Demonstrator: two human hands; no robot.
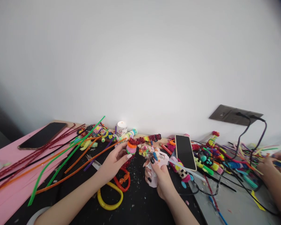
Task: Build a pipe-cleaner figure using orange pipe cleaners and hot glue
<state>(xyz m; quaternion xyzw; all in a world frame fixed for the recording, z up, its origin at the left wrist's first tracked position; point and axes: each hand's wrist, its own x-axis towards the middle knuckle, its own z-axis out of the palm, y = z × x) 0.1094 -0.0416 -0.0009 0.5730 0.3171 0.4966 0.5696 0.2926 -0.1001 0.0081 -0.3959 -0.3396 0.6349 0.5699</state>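
My left hand (115, 161) has its fingers closed round a small figure (131, 146) of wound pipe cleaners, with orange, pink and green bands and dark red glittery parts. In my right hand (157, 175) is a white glue gun (162, 158), its front crusted with colourful bits and pointing toward the figure. A clear glue stick (186, 168) sticks out of its back. Scissors (110, 195) with yellow and red handles lie on the black mat (140, 206) below my left hand.
Long pipe cleaners (67, 148) and a dark phone (43, 135) lie at left. A white cup (121, 128) stands by the wall. Another phone (185, 152), pipe-cleaner figures and black cables from a wall socket (234, 114) are at right, near another person's hands (271, 172).
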